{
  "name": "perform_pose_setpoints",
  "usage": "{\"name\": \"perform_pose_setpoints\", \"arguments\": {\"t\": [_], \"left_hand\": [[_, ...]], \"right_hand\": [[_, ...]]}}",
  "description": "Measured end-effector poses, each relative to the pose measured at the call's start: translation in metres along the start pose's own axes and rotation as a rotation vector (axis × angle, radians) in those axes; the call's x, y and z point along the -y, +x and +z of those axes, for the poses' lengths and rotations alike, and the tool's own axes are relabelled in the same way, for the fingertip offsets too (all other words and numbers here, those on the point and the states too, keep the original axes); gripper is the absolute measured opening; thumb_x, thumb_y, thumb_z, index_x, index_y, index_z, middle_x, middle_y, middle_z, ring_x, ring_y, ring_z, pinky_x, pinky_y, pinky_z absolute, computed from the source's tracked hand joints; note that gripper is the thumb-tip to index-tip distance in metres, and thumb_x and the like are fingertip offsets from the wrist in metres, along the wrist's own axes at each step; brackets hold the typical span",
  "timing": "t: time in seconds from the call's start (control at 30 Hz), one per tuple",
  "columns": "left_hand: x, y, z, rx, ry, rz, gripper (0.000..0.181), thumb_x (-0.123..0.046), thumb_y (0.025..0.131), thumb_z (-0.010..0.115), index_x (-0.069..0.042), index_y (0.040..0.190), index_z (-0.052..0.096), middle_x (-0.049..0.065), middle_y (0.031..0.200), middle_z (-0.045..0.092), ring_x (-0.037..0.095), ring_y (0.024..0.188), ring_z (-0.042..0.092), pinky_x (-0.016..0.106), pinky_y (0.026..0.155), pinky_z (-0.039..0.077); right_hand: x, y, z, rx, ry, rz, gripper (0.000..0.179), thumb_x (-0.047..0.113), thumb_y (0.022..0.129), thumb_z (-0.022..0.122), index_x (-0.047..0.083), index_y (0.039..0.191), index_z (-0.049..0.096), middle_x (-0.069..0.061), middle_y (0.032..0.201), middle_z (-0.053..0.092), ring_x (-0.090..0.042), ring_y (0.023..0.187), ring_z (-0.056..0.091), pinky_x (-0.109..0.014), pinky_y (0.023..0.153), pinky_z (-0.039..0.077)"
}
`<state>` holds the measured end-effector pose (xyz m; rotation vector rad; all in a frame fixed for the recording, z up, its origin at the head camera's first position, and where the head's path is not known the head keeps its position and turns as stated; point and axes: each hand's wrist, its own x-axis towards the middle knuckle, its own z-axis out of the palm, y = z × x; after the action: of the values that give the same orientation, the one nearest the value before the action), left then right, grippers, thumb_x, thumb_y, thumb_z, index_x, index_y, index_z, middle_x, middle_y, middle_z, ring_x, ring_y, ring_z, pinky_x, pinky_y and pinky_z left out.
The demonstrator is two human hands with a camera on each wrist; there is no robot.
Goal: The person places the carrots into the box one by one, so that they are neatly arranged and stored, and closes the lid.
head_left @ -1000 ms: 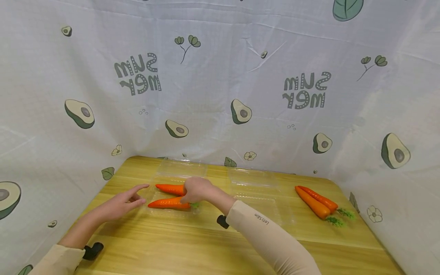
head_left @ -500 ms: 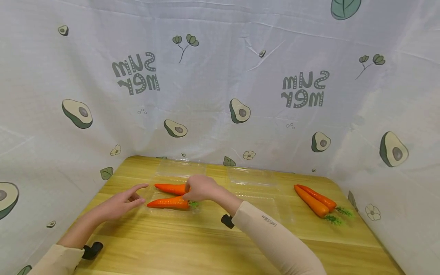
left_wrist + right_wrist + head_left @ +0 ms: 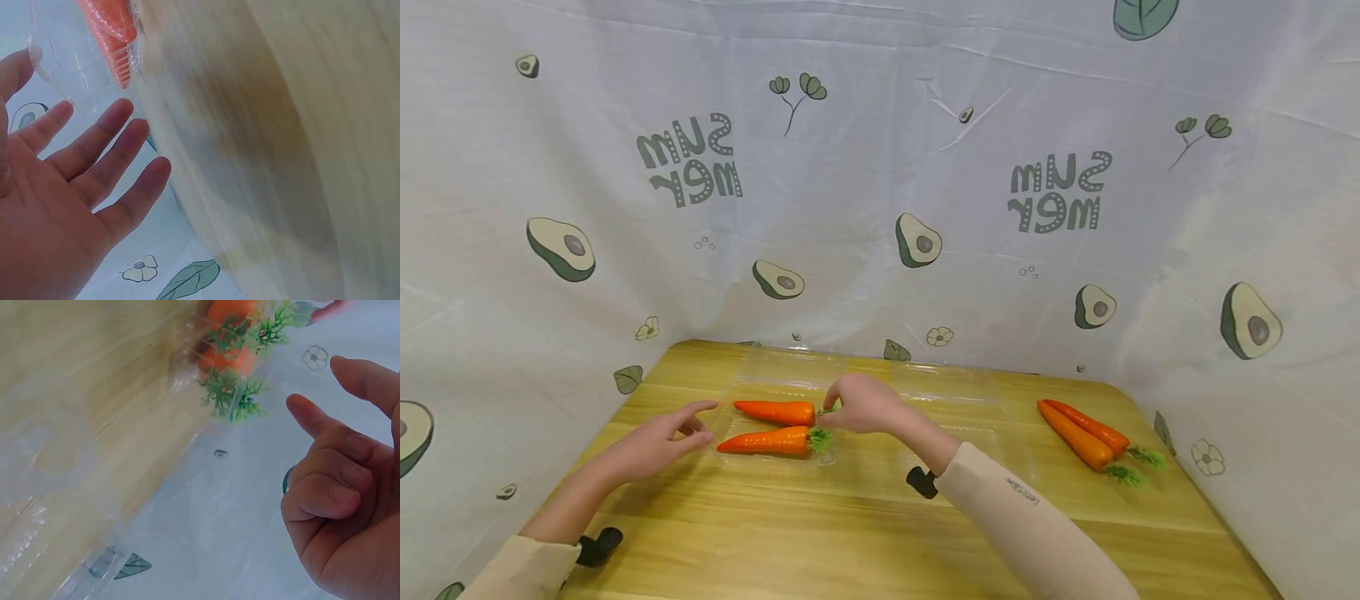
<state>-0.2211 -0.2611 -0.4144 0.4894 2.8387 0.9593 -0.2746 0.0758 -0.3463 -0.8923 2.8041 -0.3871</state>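
Note:
Two orange carrots, the rear carrot (image 3: 773,412) and the front carrot (image 3: 763,442), lie side by side in a clear plastic clamshell box (image 3: 793,365) on the left, their green tops pointing right. My right hand (image 3: 867,405) hovers at the rear carrot's leafy end. In the right wrist view, its thumb and index finger are spread apart, the other fingers curl inward, and nothing is held. Near the carrot tips, at the box's left side, my left hand (image 3: 658,442) has its fingers extended and holds nothing, as the left wrist view shows.
A second clear clamshell box (image 3: 955,437), its lid raised at the back, stands right of the first. Two more carrots (image 3: 1078,437) with green tops lie at the table's right side. A printed curtain (image 3: 850,167) surrounds the wooden table (image 3: 820,533).
My right hand has let go of the rear carrot and drawn back to the right, uncovering both carrots' green tops. The left hand stays nearly still. The head view has shifted slightly.

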Motion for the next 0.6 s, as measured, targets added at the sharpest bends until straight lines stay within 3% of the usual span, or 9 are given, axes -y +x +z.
{"name": "perform_pose_setpoints", "arguments": {"t": [0.2, 0.4, 0.6], "left_hand": [[-0.003, 0.0, 0.001, -0.085, 0.026, 0.037, 0.059, -0.038, 0.103, 0.058, -0.003, 0.148, 0.046, 0.023, 0.136, 0.059, 0.043, 0.124, 0.056, 0.06, 0.096, 0.048], [-0.018, 0.0, 0.003, -0.175, 0.08, 0.062, 0.055, -0.036, 0.102, 0.059, -0.001, 0.144, 0.052, 0.022, 0.142, 0.055, 0.048, 0.131, 0.048, 0.065, 0.101, 0.041], [-0.035, 0.001, 0.005, -0.296, 0.143, 0.062, 0.045, -0.034, 0.102, 0.06, -0.006, 0.136, 0.059, 0.02, 0.136, 0.056, 0.045, 0.127, 0.049, 0.066, 0.101, 0.041]], "right_hand": [[-0.013, -0.012, -0.005, -0.019, 0.043, 0.024, 0.027, 0.033, 0.092, 0.071, 0.014, 0.111, 0.078, 0.0, 0.091, 0.07, -0.011, 0.06, 0.049, -0.028, 0.06, 0.044], [-0.027, -0.024, -0.011, -0.043, 0.086, 0.048, 0.029, 0.031, 0.094, 0.069, 0.01, 0.114, 0.076, 0.0, 0.062, 0.057, -0.011, 0.05, 0.04, -0.028, 0.056, 0.039], [-0.042, -0.036, -0.015, -0.074, 0.114, 0.05, 0.03, 0.028, 0.095, 0.069, 0.008, 0.115, 0.076, 0.0, 0.061, 0.057, -0.012, 0.051, 0.04, -0.029, 0.057, 0.038]]}}
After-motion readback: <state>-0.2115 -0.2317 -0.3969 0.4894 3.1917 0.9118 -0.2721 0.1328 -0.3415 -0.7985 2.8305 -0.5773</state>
